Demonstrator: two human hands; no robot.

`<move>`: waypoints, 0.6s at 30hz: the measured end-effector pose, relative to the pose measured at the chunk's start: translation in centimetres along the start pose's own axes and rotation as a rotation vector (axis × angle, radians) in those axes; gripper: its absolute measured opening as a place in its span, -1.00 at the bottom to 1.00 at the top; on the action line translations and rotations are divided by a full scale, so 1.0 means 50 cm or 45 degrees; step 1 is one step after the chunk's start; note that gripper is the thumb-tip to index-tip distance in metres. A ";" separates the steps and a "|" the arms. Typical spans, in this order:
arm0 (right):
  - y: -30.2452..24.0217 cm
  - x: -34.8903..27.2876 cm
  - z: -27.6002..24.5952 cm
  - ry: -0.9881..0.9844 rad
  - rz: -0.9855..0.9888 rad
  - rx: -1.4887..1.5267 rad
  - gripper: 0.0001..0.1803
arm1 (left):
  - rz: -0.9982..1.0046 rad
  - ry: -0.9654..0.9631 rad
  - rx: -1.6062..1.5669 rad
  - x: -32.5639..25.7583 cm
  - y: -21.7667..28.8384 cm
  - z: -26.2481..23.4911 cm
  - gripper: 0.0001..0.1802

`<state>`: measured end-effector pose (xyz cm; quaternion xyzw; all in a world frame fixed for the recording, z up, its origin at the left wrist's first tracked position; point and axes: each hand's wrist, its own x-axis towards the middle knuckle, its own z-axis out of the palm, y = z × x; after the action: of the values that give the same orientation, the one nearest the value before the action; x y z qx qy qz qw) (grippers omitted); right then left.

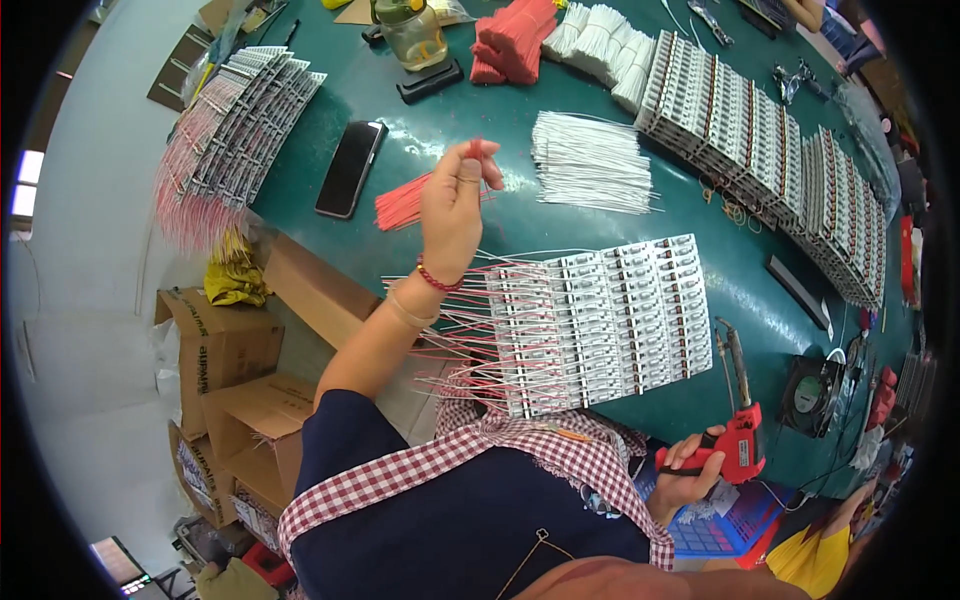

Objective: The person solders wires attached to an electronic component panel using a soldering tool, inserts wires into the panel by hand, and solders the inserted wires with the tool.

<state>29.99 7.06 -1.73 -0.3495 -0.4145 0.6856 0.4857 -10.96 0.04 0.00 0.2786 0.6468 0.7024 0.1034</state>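
Bright indoor light, soft whitish glare on the green tabletop [480, 110], an overexposed pane [27, 183] at far left, dimmer tones around the cardboard boxes [232, 345], circuit boards [600, 330] fairly crisp near centre, softer margins, strong fisheye bending, blackened corners

The circuit-board panel [640, 310], a pale grid of small boards bearing components, lies slightly skewed at the near side of the green desk [740, 250], red and white wires trailing left from its left part. A few red wires [476, 148] are held up beyond its far left corner; the loose red-wire pile [398, 205] lies left of them. The red soldering gun [742, 445] is held near right, metal barrel pointing far, apart from the panel.
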 end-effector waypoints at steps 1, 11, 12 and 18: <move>-0.001 0.000 0.002 -0.005 -0.009 -0.001 -0.53 | -0.015 -0.022 -0.049 0.000 -0.017 0.005 -0.68; 0.004 0.002 0.006 -0.068 0.002 -0.045 -0.52 | -0.054 -0.027 -0.041 -0.008 -0.040 0.007 -0.72; 0.004 0.002 0.009 -0.073 0.006 -0.039 -0.52 | -0.059 -0.035 -0.043 -0.010 -0.038 0.009 -0.72; -0.022 0.029 0.043 -0.133 0.010 0.049 -0.49 | -0.119 -0.137 -0.154 0.000 0.002 0.018 -0.77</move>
<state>28.10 8.14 0.05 -0.3054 -0.4247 0.7126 0.4675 -10.46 0.79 0.12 0.2789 0.6091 0.7184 0.1874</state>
